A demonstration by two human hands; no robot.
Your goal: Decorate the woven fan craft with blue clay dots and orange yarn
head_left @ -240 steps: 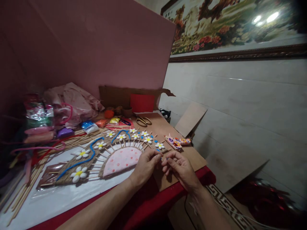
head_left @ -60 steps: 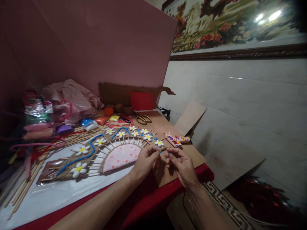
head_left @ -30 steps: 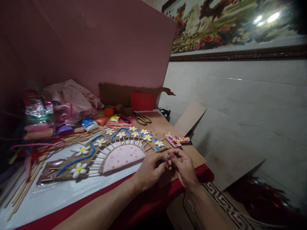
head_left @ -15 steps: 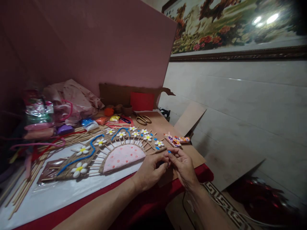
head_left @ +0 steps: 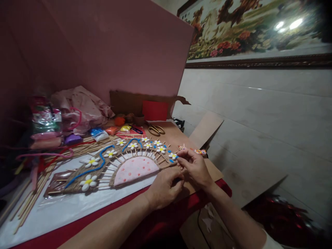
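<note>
A fan-shaped craft (head_left: pixel 103 162) lies on white plastic: a jute band with white flowers, blue cord and radiating sticks around a pink half-disc (head_left: pixel 135 169). My right hand (head_left: pixel 194 166) reaches to the fan's right end, thumb and forefinger pinching a tiny blue bit (head_left: pixel 177 157) beside the last flower (head_left: pixel 172 156). My left hand (head_left: pixel 166 186) rests just below it on the brown card near the table's front edge, fingers curled; whether anything lies inside them is hidden.
Gold scissors (head_left: pixel 155 130) and clay packets (head_left: pixel 98 134) lie behind the fan, with crumpled bags (head_left: pixel 80 107) at back left. Loose bamboo sticks (head_left: pixel 28 204) run along the left. Small patterned pieces (head_left: pixel 200 151) sit beyond my right hand. A pink board (head_left: pixel 116 52) stands behind; the red table edge (head_left: pixel 223 183) drops off at right.
My hands were together, working the blue bit between their fingertips. My right hand has now moved up to the fan's right end with it, and my left hand has dropped to the table.
</note>
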